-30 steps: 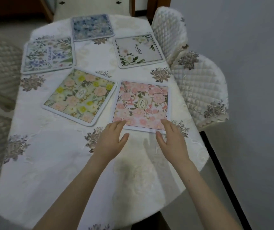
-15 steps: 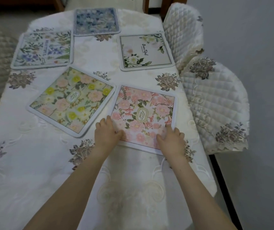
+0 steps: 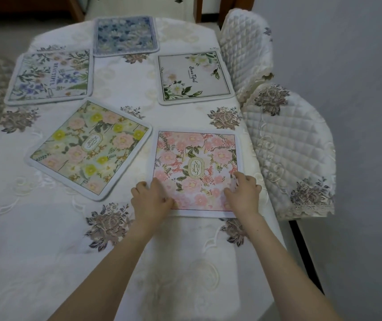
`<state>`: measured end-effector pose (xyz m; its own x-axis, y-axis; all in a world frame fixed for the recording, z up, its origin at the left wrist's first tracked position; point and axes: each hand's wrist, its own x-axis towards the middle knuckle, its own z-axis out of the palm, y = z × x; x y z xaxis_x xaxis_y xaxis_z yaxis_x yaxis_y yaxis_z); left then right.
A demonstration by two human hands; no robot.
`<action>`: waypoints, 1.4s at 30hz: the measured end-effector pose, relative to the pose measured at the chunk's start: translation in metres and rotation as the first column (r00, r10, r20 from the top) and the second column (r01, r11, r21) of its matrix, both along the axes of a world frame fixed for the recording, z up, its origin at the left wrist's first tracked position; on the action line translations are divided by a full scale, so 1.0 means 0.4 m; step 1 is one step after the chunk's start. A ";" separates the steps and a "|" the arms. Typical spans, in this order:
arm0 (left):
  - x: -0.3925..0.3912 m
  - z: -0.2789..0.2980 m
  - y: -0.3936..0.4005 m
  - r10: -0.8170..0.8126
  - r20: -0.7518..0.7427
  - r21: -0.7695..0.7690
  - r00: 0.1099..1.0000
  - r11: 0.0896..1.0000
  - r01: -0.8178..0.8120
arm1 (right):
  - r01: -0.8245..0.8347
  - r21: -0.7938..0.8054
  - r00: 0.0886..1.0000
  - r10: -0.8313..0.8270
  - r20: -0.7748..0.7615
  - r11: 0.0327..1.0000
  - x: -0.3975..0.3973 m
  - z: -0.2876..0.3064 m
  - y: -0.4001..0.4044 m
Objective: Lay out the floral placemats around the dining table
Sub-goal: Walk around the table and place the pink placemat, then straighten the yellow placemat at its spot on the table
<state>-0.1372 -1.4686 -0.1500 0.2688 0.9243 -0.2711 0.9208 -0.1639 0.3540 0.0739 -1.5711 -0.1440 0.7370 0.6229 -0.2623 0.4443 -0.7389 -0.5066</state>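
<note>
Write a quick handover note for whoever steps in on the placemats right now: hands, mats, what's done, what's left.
Left hand: fingers resting on the near left corner of the pink placemat.
Right hand: on its near right corner, with that edge slightly lifted.
Mats: five are on the table. The blue placemat is at the far end, the lavender placemat far left, the white-flower placemat far right, the yellow placemat near left and lying skewed.
Done: all five are down.
Left: square up the pink one, probably straighten the yellow one. The near end has no mat.
</note>
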 end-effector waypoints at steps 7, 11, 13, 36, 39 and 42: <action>0.057 -0.014 -0.082 -0.027 0.038 -0.012 0.999 1.000 0.028 | -0.053 0.041 0.998 0.052 0.030 0.998 0.097 0.005 0.002; 0.069 -0.016 -0.091 -0.044 0.064 -0.013 0.997 0.999 0.044 | -0.087 -0.054 0.995 0.089 0.043 0.995 0.117 0.000 0.006; 0.060 -0.014 -0.089 -0.107 0.039 0.049 0.994 0.993 0.105 | -0.146 -0.127 0.981 0.160 0.111 0.981 0.110 -0.004 0.001; -0.168 0.089 0.088 -0.293 0.027 0.068 0.956 0.954 0.290 | -0.532 -0.087 0.831 0.539 0.135 0.842 -0.215 0.088 0.107; -0.282 0.128 0.170 -0.265 -0.005 0.116 0.964 0.958 0.264 | -0.561 -0.027 0.818 0.559 0.133 0.827 -0.323 0.118 0.167; -0.390 0.151 0.270 -0.239 -0.014 0.128 0.971 0.963 0.238 | -0.580 0.029 0.809 0.572 0.136 0.814 -0.440 0.134 0.237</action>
